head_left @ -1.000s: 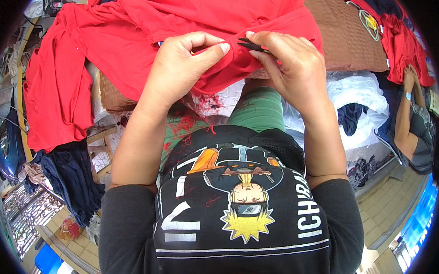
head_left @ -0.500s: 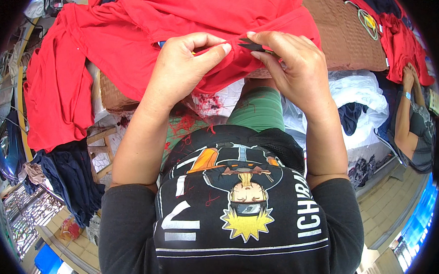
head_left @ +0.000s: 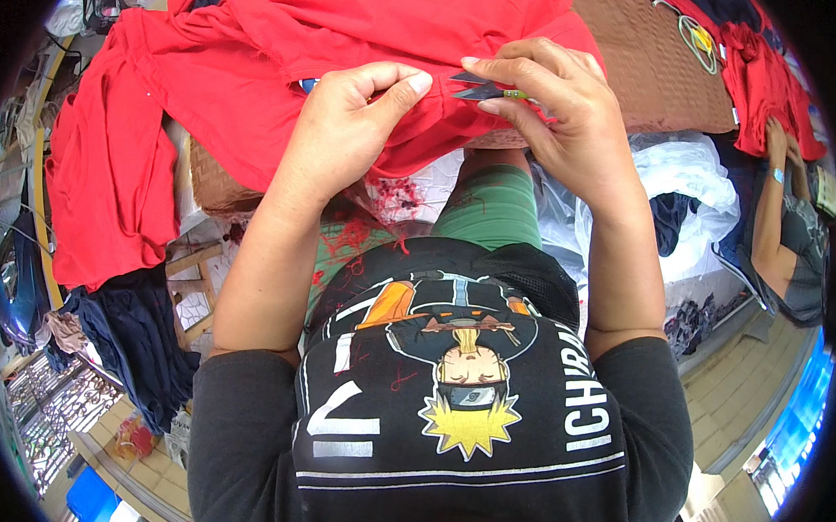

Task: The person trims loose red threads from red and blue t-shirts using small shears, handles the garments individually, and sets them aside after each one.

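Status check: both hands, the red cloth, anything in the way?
Left hand pinched on red cloth. Right hand holding open snips close by. Loose red threads below, clear of both hands.

Snips (head_left: 481,92) opened wider, green handle (head_left: 515,94) exposed

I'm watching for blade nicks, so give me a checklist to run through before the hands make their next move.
1. Thread snips secure in the right hand: ok, held between thumb and fingers.
2. Blades apart: ok, the tips are separated.
3. Left hand clear of the blades: ok, a gap shows before its fingertips.
4. Left pinch firm on the red fabric: cannot tell; what lies between the fingertips is hidden.
5. Lap free of red thread scraps: not ok, some lie on the green trousers.
6. Co-worker's hands away from the snips: ok, far right.
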`<state>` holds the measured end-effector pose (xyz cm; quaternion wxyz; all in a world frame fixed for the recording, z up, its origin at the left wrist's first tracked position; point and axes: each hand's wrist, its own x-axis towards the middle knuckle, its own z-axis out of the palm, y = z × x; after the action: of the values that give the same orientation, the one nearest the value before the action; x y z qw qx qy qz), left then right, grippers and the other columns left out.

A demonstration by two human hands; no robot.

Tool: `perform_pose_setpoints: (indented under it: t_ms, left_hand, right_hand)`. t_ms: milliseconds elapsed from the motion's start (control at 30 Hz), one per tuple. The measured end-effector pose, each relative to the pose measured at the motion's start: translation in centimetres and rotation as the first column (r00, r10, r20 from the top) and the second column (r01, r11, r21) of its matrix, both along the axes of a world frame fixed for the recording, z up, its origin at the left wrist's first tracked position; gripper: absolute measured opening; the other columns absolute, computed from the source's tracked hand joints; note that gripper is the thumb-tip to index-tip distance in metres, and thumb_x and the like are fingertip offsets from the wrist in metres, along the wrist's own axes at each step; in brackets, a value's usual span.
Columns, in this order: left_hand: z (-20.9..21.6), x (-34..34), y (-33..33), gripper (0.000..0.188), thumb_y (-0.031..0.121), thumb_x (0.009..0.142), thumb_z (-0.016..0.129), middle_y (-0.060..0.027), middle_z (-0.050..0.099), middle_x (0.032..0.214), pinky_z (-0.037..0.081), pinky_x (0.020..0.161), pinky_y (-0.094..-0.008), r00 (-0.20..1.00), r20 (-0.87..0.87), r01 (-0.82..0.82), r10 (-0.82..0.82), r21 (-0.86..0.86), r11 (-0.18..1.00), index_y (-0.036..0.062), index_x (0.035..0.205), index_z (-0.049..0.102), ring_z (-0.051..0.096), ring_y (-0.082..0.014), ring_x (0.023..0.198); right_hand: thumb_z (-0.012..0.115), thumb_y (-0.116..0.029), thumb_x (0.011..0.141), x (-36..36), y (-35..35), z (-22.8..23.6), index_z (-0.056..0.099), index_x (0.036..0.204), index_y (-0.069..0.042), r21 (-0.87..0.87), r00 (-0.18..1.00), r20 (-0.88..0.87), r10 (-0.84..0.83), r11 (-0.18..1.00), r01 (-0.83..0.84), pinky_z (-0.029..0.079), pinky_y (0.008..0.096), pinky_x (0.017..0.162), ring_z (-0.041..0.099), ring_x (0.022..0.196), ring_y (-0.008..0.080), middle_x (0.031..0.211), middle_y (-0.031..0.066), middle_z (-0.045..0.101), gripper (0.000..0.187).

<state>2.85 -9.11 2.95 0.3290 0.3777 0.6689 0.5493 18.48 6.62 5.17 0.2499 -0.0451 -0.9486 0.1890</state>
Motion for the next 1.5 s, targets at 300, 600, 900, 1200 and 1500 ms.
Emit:
perform_pose_setpoints:
  t_ms: [300,600,900,1200,1500]
  left_hand:
    - [-0.2,0.0,0.1,0.023,0.019,0.092,0.063,-0.0009,0.062,0.067,0.045,0.06,-0.0239,0.993,-0.116,0.009,-0.01,-0.009,1.0,-0.001,0.1,0.069,0.05,-0.0043,0.064]
    - [1.8,1.2,0.4,0.023,0.014,0.096,0.056,-0.0017,0.067,0.09,0.046,0.082,-0.0214,0.956,-0.292,-0.002,0.038,0.123,0.992,-0.0042,0.107,0.065,0.059,-0.0071,0.087]
    - [0.4,9.2,2.5,0.037,0.022,0.087,0.066,-0.0121,0.057,0.128,0.04,0.101,-0.0382,0.671,-0.55,0.706,-0.497,0.271,0.654,0.0121,0.122,0.061,0.053,-0.0289,0.119]
    - [1.3,1.4,0.6,0.019,0.011,0.088,0.063,-0.0091,0.07,0.102,0.051,0.086,-0.0331,0.787,-0.538,0.44,-0.301,0.148,0.886,0.0043,0.104,0.07,0.066,-0.0214,0.096]
    - [0.2,-15.8,3.9,0.025,0.012,0.088,0.059,-0.0126,0.065,0.112,0.048,0.09,-0.0333,0.237,-0.966,-0.221,0.108,0.055,0.974,0.0069,0.111,0.065,0.062,-0.0291,0.104]
  right_hand:
    - [0.069,-0.009,0.073,0.1,0.5,1.5,0.068,0.102,-0.013,0.192,0.998,0.017,0.061,0.979,-0.063,0.042,0.0363,0.072,0.061,0.084,0.0242,0.086,0.0042,0.06,0.029]
    - [0.066,0.002,0.08,-0.4,0.5,-0.7,0.063,0.112,-0.007,-0.463,0.999,0.04,0.019,0.886,0.002,0.045,0.0244,0.067,0.055,0.073,0.0117,0.082,0.0024,0.059,0.033]
    - [0.06,-0.007,0.091,4.6,15.9,5.1,0.059,0.114,-0.001,-0.505,0.872,-0.392,-0.294,0.861,0.063,0.045,0.0205,0.072,0.06,0.09,0.0082,0.103,0.0034,0.063,0.024]
    - [0.065,-0.015,0.09,3.4,11.1,0.5,0.069,0.111,-0.006,-0.564,0.936,-0.131,-0.325,0.801,0.199,0.041,0.0185,0.077,0.056,0.089,0.0046,0.099,-0.0023,0.067,0.023]
    - [0.068,-0.02,0.088,-11.9,3.9,-5.7,0.065,0.115,-0.001,-0.527,0.991,0.095,-0.095,0.84,0.131,0.047,0.0283,0.088,0.059,0.097,0.0112,0.102,0.0048,0.068,0.033]
